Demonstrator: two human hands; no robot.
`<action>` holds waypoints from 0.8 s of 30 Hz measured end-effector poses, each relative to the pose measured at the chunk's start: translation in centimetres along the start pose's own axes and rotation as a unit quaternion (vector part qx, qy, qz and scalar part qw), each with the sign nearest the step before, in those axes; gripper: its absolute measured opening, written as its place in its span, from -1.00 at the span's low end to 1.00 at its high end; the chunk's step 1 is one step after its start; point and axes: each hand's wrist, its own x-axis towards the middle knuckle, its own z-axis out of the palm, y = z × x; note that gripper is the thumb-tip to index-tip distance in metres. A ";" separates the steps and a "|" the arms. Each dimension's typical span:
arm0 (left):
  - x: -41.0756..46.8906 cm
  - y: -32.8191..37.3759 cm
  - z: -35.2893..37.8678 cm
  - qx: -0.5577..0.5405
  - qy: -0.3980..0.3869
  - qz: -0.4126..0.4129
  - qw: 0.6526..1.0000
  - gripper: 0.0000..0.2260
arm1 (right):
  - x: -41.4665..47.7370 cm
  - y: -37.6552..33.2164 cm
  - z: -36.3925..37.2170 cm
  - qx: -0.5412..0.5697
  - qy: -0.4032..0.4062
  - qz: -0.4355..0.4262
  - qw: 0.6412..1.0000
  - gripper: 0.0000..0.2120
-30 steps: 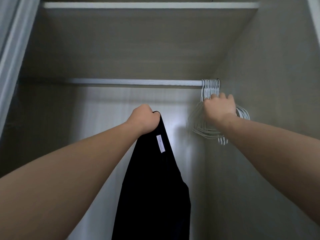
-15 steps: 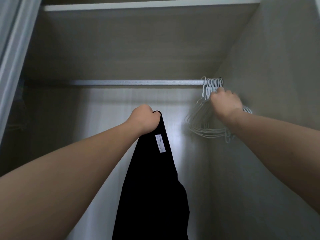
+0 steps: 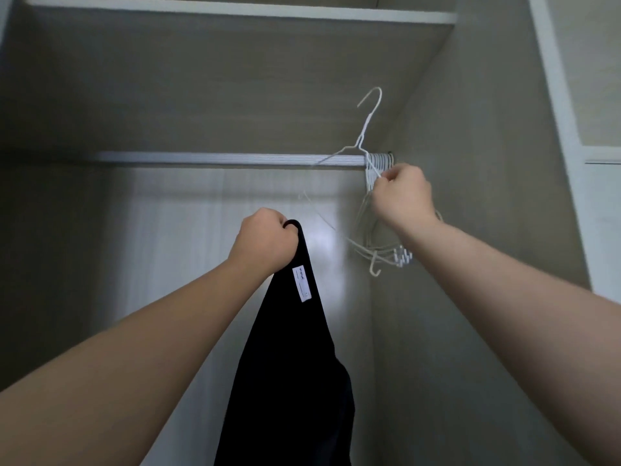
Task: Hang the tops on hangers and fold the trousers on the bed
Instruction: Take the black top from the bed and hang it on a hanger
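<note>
The left hand (image 3: 265,240) is fisted round the top edge of a black garment (image 3: 292,364) and holds it up near rail height. That lets the cloth hang straight down inside the wardrobe, untangled and with its upper edge easy to find (a white label (image 3: 301,284) shows just below the fist). The right hand (image 3: 403,196) pinches 1 white wire hanger (image 3: 367,124) by its shoulder, tilted, with the hook clear above the rail (image 3: 218,159). Gripping the shoulder leaves the hook free and sets this hanger apart from the bunch of hangers (image 3: 378,163) crowded at the rail's right end, beside the wardrobe's side wall. The hanger's far arm is blurred.

The 2 hands are well apart, each clamped on its own thing. Since a hanger is being fetched, the garment is probably 1 of the tops, and it is not yet on a hanger. The hanger's lower wire lies near its neighbours and could snag them.
</note>
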 end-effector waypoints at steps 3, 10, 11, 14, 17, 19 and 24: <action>-1.2 0.7 0.0 -0.029 0.024 -0.005 0.999 -0.79 | -3.1 0.3 -2.0 0.110 -0.016 0.008 0.994 -0.83; -6.5 4.3 -1.6 -0.147 0.040 -0.090 0.984 -0.86 | -12.0 0.2 -12.8 0.284 -0.061 0.050 0.956 -0.84; -8.1 5.4 -1.7 -0.149 0.038 -0.095 0.984 -0.87 | -13.4 0.5 -15.1 0.296 -0.066 0.068 0.951 -0.83; -12.1 8.1 -1.9 -0.142 0.031 -0.100 0.984 -0.87 | -17.0 1.3 -20.7 0.343 -0.077 0.116 0.929 -0.81; -16.9 11.7 -1.9 -0.131 0.022 -0.124 0.983 -0.85 | -20.2 2.7 -27.6 0.373 -0.102 0.136 0.912 -0.78; -20.3 13.9 -1.7 -0.122 0.015 -0.133 0.984 -0.85 | -22.2 3.8 -31.9 0.380 -0.111 0.132 0.909 -0.75; -29.0 18.3 -1.1 -0.069 0.004 -0.156 0.985 -0.72 | -27.1 6.8 -41.6 0.388 -0.122 0.137 0.903 -0.76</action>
